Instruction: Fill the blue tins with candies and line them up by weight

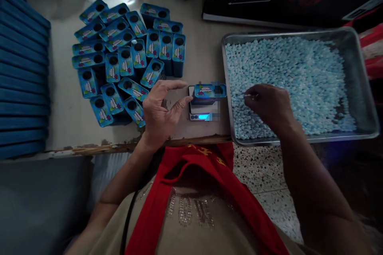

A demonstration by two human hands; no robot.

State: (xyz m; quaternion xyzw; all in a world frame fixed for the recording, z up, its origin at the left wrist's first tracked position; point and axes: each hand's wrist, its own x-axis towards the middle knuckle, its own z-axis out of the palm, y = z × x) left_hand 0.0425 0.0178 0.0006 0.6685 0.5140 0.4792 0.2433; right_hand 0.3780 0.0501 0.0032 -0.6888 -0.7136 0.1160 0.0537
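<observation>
- Left hand [161,105]: just left of the scale [194,107], thumb and forefinger wide apart.
- Right hand [269,101]: right of the scale, fingertips close together; cannot tell whether holding pale-blue pieces [302,71].
- Blue tin [206,90]: on the scale.
- Metal tray [254,142]: right of the scale, beneath the pieces.

A black box [254,8] with white lettering sits at the far right of the pale table [203,53], whose front edge is chipped. Red-and-white material [372,50] shows nearby; below, speckled floor [263,171].
</observation>
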